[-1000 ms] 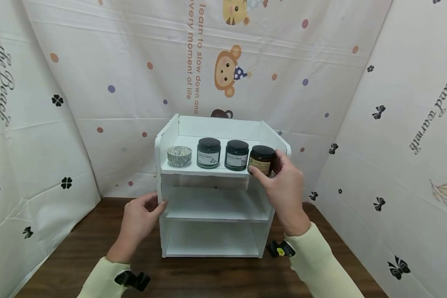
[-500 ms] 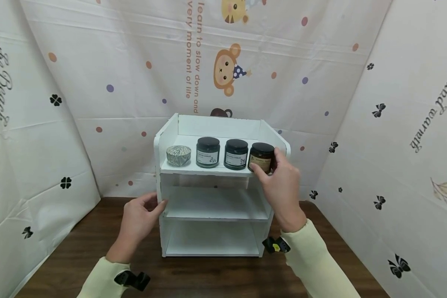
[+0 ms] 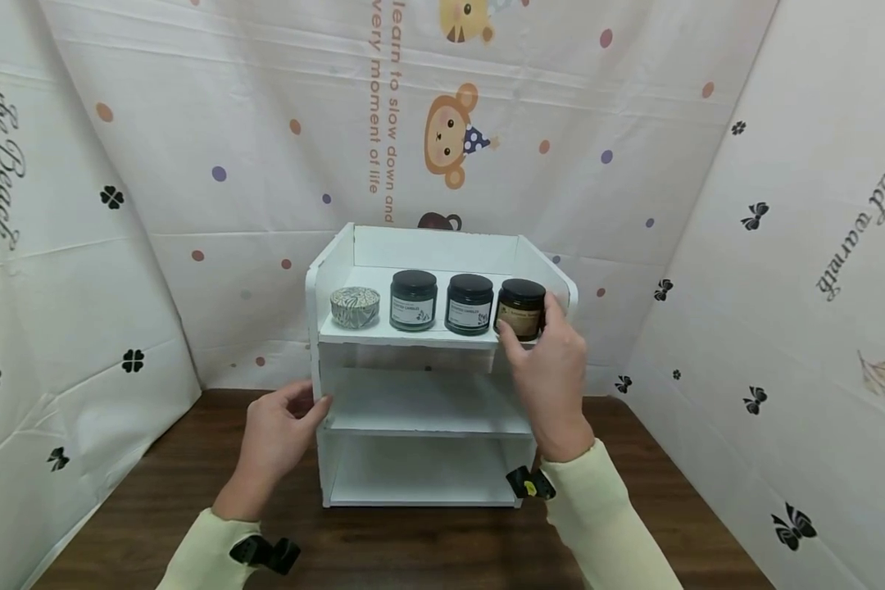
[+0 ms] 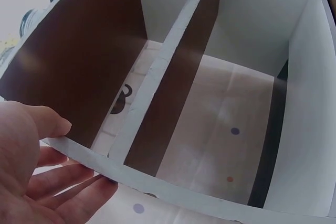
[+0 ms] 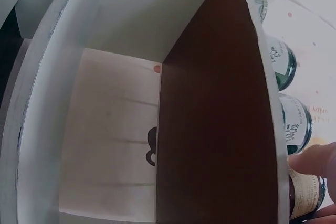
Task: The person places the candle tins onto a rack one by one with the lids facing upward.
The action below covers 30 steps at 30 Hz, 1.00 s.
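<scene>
A white three-tier shelf [image 3: 428,401] stands on the table. At the right end of its top board, my right hand [image 3: 555,373] holds a dark candle jar [image 3: 519,319] with a black lid and tan label, thumb in front and fingers at its right side. To its left stand two dark green candle jars [image 3: 469,305] with white labels and a low patterned tin [image 3: 355,308]. My left hand [image 3: 274,436] grips the shelf's left side panel, thumb at the front edge, fingers outside, as the left wrist view shows [image 4: 58,166].
Below the top board are two open tiers, the lower board [image 3: 422,483] close to the table. The brown wooden table [image 3: 413,549] extends in front. Printed white cloth [image 3: 251,98] hangs behind and on both sides.
The tan-label jar has straightened from a slight tilt and shifted slightly back and right on the top board. My right wrist and forearm have swung left. The left hand stays put.
</scene>
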### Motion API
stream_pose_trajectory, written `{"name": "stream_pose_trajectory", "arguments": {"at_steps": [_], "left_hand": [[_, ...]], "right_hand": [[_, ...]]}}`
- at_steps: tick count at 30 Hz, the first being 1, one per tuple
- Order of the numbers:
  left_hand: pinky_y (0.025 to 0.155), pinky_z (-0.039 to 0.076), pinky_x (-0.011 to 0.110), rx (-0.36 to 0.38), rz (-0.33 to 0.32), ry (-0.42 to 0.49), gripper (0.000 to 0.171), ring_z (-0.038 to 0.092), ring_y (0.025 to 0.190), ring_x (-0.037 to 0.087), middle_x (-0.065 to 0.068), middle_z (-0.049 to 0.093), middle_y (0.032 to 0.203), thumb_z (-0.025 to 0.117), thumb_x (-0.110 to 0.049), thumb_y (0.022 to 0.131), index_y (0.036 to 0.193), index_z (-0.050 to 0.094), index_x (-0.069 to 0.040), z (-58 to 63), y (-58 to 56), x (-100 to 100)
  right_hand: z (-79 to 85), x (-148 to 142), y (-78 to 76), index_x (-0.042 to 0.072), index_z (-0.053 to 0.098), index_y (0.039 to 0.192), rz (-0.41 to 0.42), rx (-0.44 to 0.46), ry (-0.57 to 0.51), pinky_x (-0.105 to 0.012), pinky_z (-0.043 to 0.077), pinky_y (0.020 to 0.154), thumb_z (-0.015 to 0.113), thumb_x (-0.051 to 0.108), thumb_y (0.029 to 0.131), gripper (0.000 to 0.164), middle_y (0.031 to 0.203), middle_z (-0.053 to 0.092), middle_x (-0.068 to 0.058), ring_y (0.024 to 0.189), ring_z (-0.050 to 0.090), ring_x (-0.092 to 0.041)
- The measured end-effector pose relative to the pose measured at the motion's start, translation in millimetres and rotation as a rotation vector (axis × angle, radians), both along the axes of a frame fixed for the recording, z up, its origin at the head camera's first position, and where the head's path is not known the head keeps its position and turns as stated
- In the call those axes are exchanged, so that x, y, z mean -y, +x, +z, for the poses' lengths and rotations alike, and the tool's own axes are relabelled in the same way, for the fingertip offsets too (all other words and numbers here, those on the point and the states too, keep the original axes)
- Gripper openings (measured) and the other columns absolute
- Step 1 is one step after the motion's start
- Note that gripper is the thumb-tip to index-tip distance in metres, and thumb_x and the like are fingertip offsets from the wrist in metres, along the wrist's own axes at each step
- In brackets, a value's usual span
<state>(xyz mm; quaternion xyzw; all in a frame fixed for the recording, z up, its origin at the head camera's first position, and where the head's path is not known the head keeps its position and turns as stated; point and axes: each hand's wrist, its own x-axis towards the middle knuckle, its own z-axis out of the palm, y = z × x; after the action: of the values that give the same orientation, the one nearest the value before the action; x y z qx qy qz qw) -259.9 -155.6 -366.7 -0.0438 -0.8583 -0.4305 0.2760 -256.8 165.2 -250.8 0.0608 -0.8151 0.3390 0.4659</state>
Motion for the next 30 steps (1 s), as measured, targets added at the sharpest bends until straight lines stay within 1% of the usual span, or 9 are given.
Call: {"name": "stream_pose_trajectory", "arguments": {"at_steps": [5, 10, 15, 18, 23, 27, 30], "left_hand": [[0.079, 0.063, 0.047, -0.009, 0.003, -0.006, 0.032, 0.075, 0.092, 0.028, 0.016, 0.079, 0.102, 0.075, -0.022, 0.094, 0.121, 0.074, -0.005, -0.8, 0.4, -1.3], [0.079, 0.063, 0.047, 0.005, -0.005, -0.004, 0.031, 0.075, 0.094, 0.029, 0.016, 0.078, 0.104, 0.073, -0.022, 0.095, 0.122, 0.074, -0.005, -0.9, 1.4, -1.2], [0.076, 0.064, 0.046, -0.006, 0.001, -0.014, 0.031, 0.074, 0.091, 0.028, 0.016, 0.078, 0.102, 0.074, -0.021, 0.095, 0.121, 0.074, -0.005, -0.6, 1.6, -1.1], [0.075, 0.064, 0.045, -0.012, 0.001, -0.018, 0.031, 0.074, 0.090, 0.028, 0.017, 0.078, 0.102, 0.073, -0.020, 0.095, 0.121, 0.074, -0.004, -0.2, 1.7, -0.5], [0.076, 0.064, 0.046, -0.002, -0.004, -0.019, 0.032, 0.075, 0.092, 0.029, 0.017, 0.078, 0.104, 0.073, -0.020, 0.095, 0.123, 0.073, -0.005, -0.1, 2.4, -0.6], [0.077, 0.064, 0.046, 0.001, -0.009, -0.015, 0.032, 0.074, 0.092, 0.029, 0.017, 0.078, 0.104, 0.073, -0.020, 0.095, 0.123, 0.073, -0.005, 0.3, 2.6, -0.5], [0.077, 0.064, 0.045, 0.002, -0.010, -0.017, 0.031, 0.074, 0.092, 0.028, 0.017, 0.078, 0.104, 0.073, -0.020, 0.095, 0.123, 0.073, -0.005, 0.4, 2.5, -0.1]], "right_hand": [[-4.6, 1.6, -2.9, -0.006, 0.056, 0.138, -0.017, -0.069, -0.011, -0.052, 0.059, 0.093, 0.087, 0.026, 0.083, 0.070, 0.126, 0.069, -0.024, 0.108, 0.071, -0.037], [-7.3, 1.3, -5.0, -0.006, 0.057, 0.138, -0.021, -0.110, -0.001, -0.051, 0.058, 0.095, 0.085, 0.024, 0.085, 0.067, 0.129, 0.069, -0.022, 0.110, 0.071, -0.036], [-7.2, 0.9, -6.1, -0.004, 0.056, 0.139, -0.019, -0.107, 0.021, -0.049, 0.058, 0.097, 0.082, 0.020, 0.088, 0.062, 0.130, 0.068, -0.021, 0.113, 0.070, -0.034], [-7.1, 2.2, -5.5, -0.003, 0.056, 0.140, -0.020, -0.095, 0.021, -0.050, 0.057, 0.100, 0.080, 0.017, 0.090, 0.060, 0.133, 0.067, -0.020, 0.118, 0.069, -0.034], [-8.1, 4.5, -3.6, -0.003, 0.055, 0.141, -0.020, -0.083, 0.006, -0.050, 0.055, 0.102, 0.080, 0.018, 0.089, 0.061, 0.136, 0.066, -0.019, 0.121, 0.067, -0.035], [-7.2, 6.3, -4.4, -0.004, 0.053, 0.142, -0.033, -0.085, 0.015, -0.050, 0.055, 0.102, 0.081, 0.019, 0.089, 0.064, 0.135, 0.065, -0.020, 0.120, 0.068, -0.035], [-4.9, 7.7, -6.1, -0.005, 0.052, 0.140, -0.040, -0.078, 0.034, -0.051, 0.056, 0.101, 0.081, 0.019, 0.088, 0.065, 0.130, 0.066, -0.020, 0.116, 0.069, -0.036]]}}
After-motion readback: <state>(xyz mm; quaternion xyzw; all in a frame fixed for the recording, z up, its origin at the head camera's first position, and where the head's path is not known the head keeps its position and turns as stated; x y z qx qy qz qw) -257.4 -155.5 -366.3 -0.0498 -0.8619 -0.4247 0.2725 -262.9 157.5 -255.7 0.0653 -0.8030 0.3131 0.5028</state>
